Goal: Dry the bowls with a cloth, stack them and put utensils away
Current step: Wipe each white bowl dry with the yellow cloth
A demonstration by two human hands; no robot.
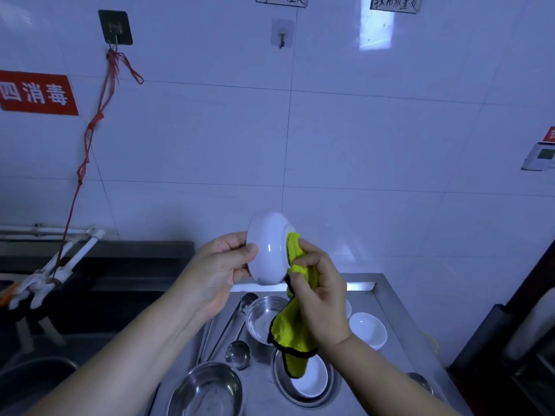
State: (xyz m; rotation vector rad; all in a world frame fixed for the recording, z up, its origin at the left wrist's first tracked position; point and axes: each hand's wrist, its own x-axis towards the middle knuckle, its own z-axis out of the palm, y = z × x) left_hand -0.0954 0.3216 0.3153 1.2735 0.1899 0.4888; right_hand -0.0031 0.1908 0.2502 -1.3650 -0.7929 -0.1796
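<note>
The left hand grips a small white bowl by its rim, thumb on the outside, holding it on edge above the counter with its underside turned to the right. The right hand is curled round a yellow microfibre cloth with black edging and presses its upper end against the bowl's base; the rest of the cloth hangs down over the dishes below.

Under the hands, a stainless steel counter carries a steel bowl partly hidden by the cloth, a white bowl to its right, another white bowl sitting in a shallow steel dish, and a larger steel bowl at the near edge. A ladle and steel tongs lie between the left forearm and the bowls.

On the tiled wall, a red sign reads 四消毒. A red string hangs from a dark adhesive hook; a clear hook is bare. Two handwritten labels at the top are cut off; one ends 放置处.
</note>
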